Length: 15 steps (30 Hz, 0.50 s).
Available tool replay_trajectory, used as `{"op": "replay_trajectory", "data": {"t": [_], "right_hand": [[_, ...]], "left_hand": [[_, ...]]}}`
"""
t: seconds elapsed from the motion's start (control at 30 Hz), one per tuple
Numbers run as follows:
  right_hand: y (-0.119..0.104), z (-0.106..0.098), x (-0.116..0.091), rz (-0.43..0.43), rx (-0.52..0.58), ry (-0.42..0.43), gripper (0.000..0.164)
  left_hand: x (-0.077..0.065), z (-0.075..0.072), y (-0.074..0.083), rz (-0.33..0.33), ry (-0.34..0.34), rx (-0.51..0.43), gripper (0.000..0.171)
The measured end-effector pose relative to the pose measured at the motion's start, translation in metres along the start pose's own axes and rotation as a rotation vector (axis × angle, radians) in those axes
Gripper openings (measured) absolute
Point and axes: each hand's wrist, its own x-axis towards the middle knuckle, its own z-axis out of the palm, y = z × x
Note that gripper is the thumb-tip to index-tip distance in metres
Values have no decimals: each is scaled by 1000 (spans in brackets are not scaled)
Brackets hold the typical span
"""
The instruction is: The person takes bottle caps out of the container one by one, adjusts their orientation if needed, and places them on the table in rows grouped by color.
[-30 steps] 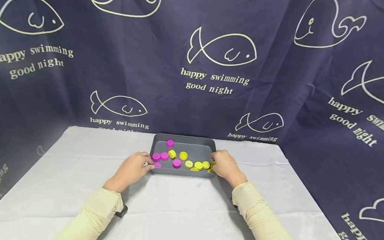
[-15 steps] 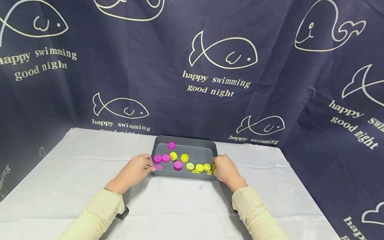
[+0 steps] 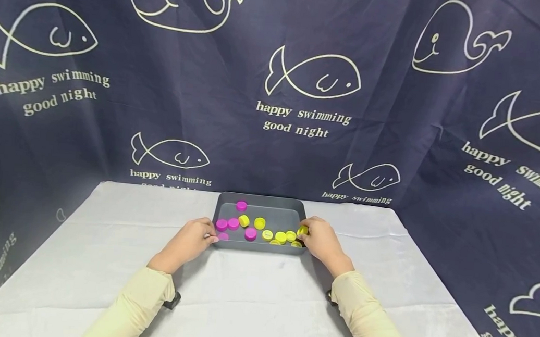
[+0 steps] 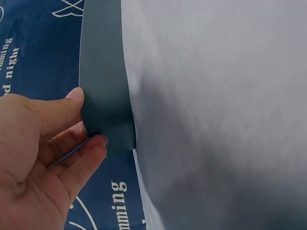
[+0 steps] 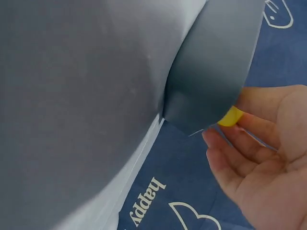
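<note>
A shallow dark grey tray [image 3: 257,247] stands at the far side of the table, with magenta caps [image 3: 250,234] mostly on its left and yellow caps [image 3: 281,237] mostly on its right. My left hand [image 3: 189,240] grips the tray's near left corner. The left wrist view has the thumb on the rim and the other fingers round the tray wall [image 4: 105,72]. At the right end, my right hand [image 3: 323,241] pinches a yellow bottle cap [image 3: 303,230] over the rim. The right wrist view shows that cap partly hidden between thumb and fingers, behind the wall.
A white cloth [image 3: 251,303] covers the table. Dark blue curtains [image 3: 233,150] with fish and whale drawings hang behind and along the sides. One magenta cap [image 3: 241,206] lies near the tray's back wall, and a yellow cap [image 3: 244,220] leans on its edge.
My right hand has shifted slightly right, and the yellow cap in its fingers has come into sight. My left hand's fingertips have closed on the tray corner. The head view has tilted slightly.
</note>
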Motion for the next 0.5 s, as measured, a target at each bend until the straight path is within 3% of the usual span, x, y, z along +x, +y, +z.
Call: {"op": "replay_trajectory", "data": {"t": [0.5], "right_hand": [[-6, -13, -21, 97, 322, 103, 32]], "left_hand": [[1, -2, 1, -30, -11, -26, 8]]}}
